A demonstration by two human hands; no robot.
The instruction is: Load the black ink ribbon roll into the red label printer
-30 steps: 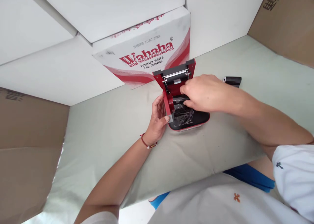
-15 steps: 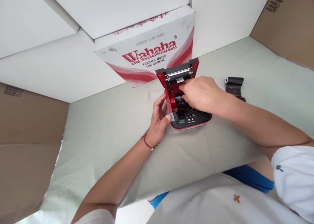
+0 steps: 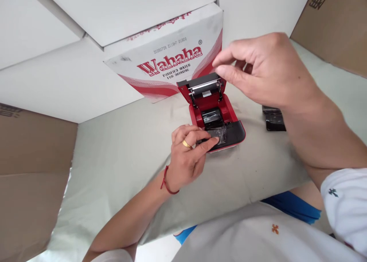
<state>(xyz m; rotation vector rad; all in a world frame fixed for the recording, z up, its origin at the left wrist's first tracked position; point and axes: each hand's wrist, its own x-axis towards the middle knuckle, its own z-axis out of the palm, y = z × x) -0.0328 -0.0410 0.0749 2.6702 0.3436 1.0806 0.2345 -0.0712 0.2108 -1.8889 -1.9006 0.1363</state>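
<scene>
A small red-and-black label printer (image 3: 235, 134) stands on the cloth with its lid (image 3: 203, 80) raised. In its red bay sits a roll of glossy black film (image 3: 212, 116), whose loose end (image 3: 220, 134) lies over the front panel. My left hand (image 3: 190, 147) has thumb and forefinger closed on that loose end at the front left; whether it pinches or presses it down is hard to see. Above the lid's right corner is my right hand (image 3: 260, 69), thumb and forefinger slightly apart, with nothing visible between them. Contact with the lid cannot be made out.
Right of the printer, partly behind my right arm, lies another piece of black film (image 3: 275, 121). A Wahaha water carton (image 3: 172, 63) stands right behind the lid. White boxes (image 3: 137, 9) form the back, with brown cardboard (image 3: 37, 170) at both sides.
My right hand has come out of the printer's bay and risen to the lid's top right corner. My left hand has shifted from the printer's left side onto the film's loose end.
</scene>
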